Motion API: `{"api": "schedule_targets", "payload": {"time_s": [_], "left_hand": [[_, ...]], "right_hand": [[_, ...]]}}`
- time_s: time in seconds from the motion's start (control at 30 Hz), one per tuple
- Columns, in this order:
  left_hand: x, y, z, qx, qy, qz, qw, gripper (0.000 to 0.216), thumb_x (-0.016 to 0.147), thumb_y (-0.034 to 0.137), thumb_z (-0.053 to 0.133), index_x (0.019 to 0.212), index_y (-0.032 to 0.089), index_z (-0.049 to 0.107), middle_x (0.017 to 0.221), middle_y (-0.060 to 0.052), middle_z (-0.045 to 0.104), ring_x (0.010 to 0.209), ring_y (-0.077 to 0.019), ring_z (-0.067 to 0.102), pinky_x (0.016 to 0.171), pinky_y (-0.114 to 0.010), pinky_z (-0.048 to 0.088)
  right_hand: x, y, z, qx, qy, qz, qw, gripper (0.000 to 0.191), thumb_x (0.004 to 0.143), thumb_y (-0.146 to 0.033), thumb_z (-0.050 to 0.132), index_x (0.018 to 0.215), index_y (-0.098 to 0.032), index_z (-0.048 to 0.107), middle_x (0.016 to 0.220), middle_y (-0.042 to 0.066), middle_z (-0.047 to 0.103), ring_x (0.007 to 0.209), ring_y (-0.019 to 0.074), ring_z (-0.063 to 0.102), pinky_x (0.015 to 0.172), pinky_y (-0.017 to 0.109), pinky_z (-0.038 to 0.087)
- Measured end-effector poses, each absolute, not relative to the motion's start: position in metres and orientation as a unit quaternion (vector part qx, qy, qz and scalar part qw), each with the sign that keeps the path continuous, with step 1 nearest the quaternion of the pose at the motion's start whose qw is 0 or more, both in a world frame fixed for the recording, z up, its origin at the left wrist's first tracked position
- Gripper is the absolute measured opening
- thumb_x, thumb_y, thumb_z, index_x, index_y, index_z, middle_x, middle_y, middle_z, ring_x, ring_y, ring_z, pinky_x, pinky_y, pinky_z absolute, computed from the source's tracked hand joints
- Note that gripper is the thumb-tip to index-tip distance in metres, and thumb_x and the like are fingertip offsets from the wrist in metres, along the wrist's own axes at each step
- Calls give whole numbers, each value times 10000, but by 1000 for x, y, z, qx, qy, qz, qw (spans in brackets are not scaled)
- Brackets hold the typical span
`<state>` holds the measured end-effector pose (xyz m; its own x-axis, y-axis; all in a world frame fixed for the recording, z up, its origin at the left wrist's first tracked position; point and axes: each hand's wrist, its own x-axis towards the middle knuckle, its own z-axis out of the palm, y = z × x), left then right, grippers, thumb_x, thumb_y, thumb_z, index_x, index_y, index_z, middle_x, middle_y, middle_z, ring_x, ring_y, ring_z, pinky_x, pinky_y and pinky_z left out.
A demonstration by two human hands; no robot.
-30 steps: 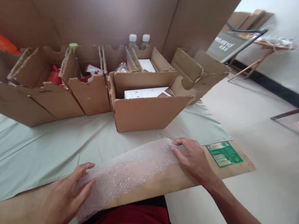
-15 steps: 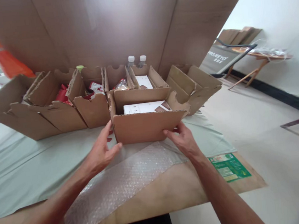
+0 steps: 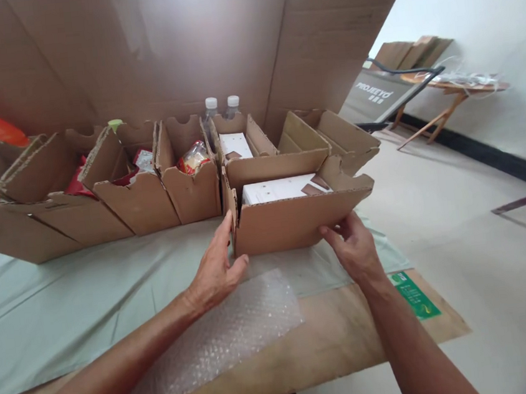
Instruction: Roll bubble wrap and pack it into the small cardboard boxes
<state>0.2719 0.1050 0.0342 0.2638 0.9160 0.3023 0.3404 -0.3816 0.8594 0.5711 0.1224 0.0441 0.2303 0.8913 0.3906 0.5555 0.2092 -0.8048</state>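
Head camera, viewed from my distant post: two bare hands are at a brown front carton (image 3: 289, 225), which stands on a pale green cloth (image 3: 157, 264) near the middle of the table. I see the left hand (image 3: 214, 268) spread wide, its fingers along the carton's left edge and its thumb well apart from them, by the lower front corner. The right hand (image 3: 356, 250) holds the lower right corner, thumb on the front face, the other fingers partly hidden round the end. Inside the carton lies a white box (image 3: 281, 190), its top showing over the front wall. Below the hands, I make out a sheet of bubble wrap (image 3: 239, 331), lying across the cloth and the bare table edge (image 3: 316, 342), partly covered by the left forearm. A green label (image 3: 417, 297) is on the table's right corner. Behind the front carton, I see a row of cardboard bins (image 3: 136, 204); one contains a shiny snack packet (image 3: 193, 158). Two white-capped bottles (image 3: 233, 106) rise behind them, before a tall cardboard panel (image 3: 172, 50).
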Motion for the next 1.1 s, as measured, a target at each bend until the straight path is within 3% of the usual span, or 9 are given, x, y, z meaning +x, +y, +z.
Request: {"api": "schedule_targets", "payload": {"time_s": [0.13,0.23,0.33,0.43,0.6,0.73,0.83,1.0,1.1], "left_hand": [[207,92,40,740,521,325,272,633,898,307,551,1514,186,468,1500,-164,576,1311,-318,579,1018,-500,532],[142,53,55,740,602,193,229,395,938,355,506,1251,188,679,1180,-113,737,1055,-274,672,801,-377,573],[99,14,61,748,631,80,191,373,926,405,521,1161,189,715,1036,-100,742,922,-269,665,754,-376,551],[84,-9,50,761,632,17,143,310,870,393,573,1059,200,725,933,-95,720,906,-298,640,818,-435,536],[85,-31,36,766,622,67,147,248,904,320,480,701,224,585,821,-69,677,825,-256,632,795,-398,511],[82,-67,38,703,651,163,235,264,975,328,467,1127,222,656,684,35,622,634,-170,616,628,-279,482],[87,-89,40,658,636,250,316,532,1009,363,485,1532,275,453,633,79,564,534,-134,548,525,-223,448],[108,-89,42,482,602,336,541,353,958,447,598,1221,279,763,816,-31,756,681,-181,671,599,-290,561],[114,-82,40,327,520,421,667,387,867,427,672,1186,243,789,1023,-95,807,886,-265,758,775,-413,632]], "right_hand": [[566,89,30,-627,-567,118,521,617,824,-428,701,1380,-209,546,1348,164,661,1180,334,668,933,542,557],[558,47,22,-641,-606,87,464,465,925,-403,658,1362,-254,605,1306,130,705,1149,306,695,977,528,544],[540,26,14,-579,-740,66,336,289,989,-408,596,1194,-230,698,1243,130,733,1141,309,691,1005,510,533],[513,27,0,-529,-811,4,250,397,1018,-456,519,1221,-147,663,1305,201,691,1155,372,668,917,542,547],[477,29,4,-483,-836,-54,254,251,1060,-301,430,941,-194,625,1094,130,756,964,291,713,798,421,515],[441,35,48,-403,-855,-75,319,131,1016,-139,499,1044,-204,609,1009,75,765,919,232,709,851,374,486],[395,60,81,-368,-874,-115,295,194,996,-94,485,1048,-204,636,997,77,764,902,244,699,813,381,485],[351,89,99,-360,-885,-98,279,461,1000,-155,537,1459,-141,501,1500,203,554,1363,362,530,1036,514,475],[375,65,89,-307,-920,3,245,523,978,-119,508,1496,-176,471,1527,178,533,1359,343,543,1043,523,496]]}}
